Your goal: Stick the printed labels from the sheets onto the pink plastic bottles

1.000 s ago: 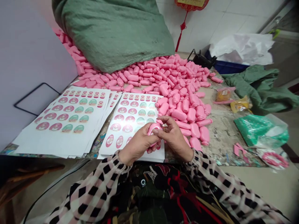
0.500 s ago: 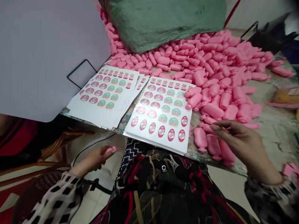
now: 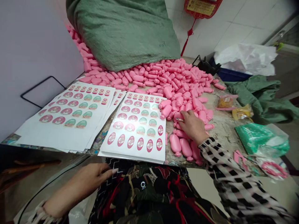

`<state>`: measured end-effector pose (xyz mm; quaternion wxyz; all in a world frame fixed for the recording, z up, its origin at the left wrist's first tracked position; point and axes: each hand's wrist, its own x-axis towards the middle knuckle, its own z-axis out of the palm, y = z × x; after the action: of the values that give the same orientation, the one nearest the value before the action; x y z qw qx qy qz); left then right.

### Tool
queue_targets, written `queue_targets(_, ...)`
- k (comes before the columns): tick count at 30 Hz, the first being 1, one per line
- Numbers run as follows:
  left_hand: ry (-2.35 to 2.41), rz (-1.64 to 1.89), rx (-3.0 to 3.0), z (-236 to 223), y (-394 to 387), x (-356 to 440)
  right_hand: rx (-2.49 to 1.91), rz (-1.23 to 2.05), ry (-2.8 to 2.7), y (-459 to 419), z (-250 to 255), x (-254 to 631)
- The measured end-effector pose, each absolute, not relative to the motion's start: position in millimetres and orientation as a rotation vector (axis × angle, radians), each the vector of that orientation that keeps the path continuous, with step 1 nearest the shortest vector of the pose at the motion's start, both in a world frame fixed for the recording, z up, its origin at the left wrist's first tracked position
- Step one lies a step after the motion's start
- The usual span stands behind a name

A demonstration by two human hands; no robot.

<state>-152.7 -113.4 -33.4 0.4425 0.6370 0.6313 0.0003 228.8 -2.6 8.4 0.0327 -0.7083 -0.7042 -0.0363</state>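
Note:
My right hand (image 3: 192, 126) lies on the near side of a heap of soft pink plastic bottles (image 3: 177, 84), its fingers pressing down among them. Whether it grips one, I cannot tell. My left hand (image 3: 91, 177) hangs below the table's near edge with its fingers stretched out and nothing in them. Nearest to it, on the table, is a stack of printed sheets of oval pink and green labels (image 3: 137, 127). A second, larger stack of label sheets (image 3: 70, 115) lies to the left.
A bulging green woven sack (image 3: 121, 34) rests on the heap's far side. A white board (image 3: 35, 62) stands at the left. To the right lie a blue crate (image 3: 230, 74), white plastic (image 3: 247, 59), green cloth (image 3: 261, 96) and a green plastic packet (image 3: 261, 140).
A second ago both hands held a pink bottle together above the label sheets. Now they are apart, with my right hand on the heap, my left below the table edge, and no bottle held up.

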Motion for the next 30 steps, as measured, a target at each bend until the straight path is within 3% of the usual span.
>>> queue_targets(8, 1.090, 0.305, 1.191, 14, -97, -91, -1.906, 0.181, -1.999, -6, 10, 223)
queue_targets(12, 0.879, 0.644, 0.775, 4, -91, -62, -1.260, 1.074, -1.997, -41, 31, 182)
queue_targets(15, 0.713, 0.664, 0.608, -2, -93, -49, -1.114, 1.545, -1.653, -68, 34, 149)
queue_targets(19, 0.565, 0.728, 0.535, -6, -101, -38, -1.211, 1.481, -1.274, -92, 18, 125)
queue_targets(25, 0.744, 0.895, 0.546, -10, -100, -32, -1.166, 1.352, -1.715, -93, 5, 138)
queue_targets(27, 0.892, 0.887, 0.664, -7, -94, -34, -1.301, 1.153, -1.841, -79, 2, 156)
queue_targets(30, 1.199, 0.821, 1.115, 0, -80, -35, -1.680, 0.595, -1.940, -54, -5, 182)
